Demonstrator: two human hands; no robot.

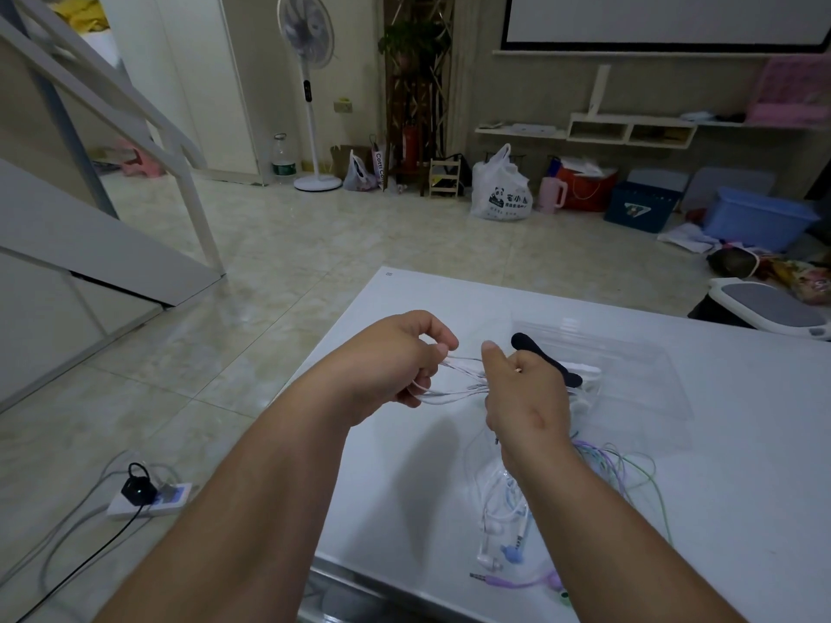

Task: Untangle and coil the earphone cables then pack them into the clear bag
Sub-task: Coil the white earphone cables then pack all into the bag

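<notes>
- Nearest edge of the glossy white tabletop (742, 442): a purple cable ending in a metal jack plug (512, 579), and just beyond it a small pile of white and pale-blue earbuds with thin cords (503, 528).
- To the right of that pile, loose loops of thin green and lilac cable (629, 469) fan out over the table, partly hidden behind the right forearm.
- The right hand (524, 393) is held above the table, back of hand facing up, thumb raised; its fingers curl closed around a bundle of thin white earphone cable (454, 384).
- The left hand (400, 357) holds the other end of the same white strands; thumb and forefinger pinch them, the remaining fingers curl loosely beneath. The strands run taut between the two hands.
- Just behind the right hand lies a flat clear plastic bag (629, 375), on the table, with a black strap-like piece (544, 357) and something white on or in it; which, I cannot tell.
- On the floor to the left: a white power strip with a black plug (148, 494).
- Far wall: a white pedestal fan (310, 83) and a white panda-print carrier bag (500, 186).
</notes>
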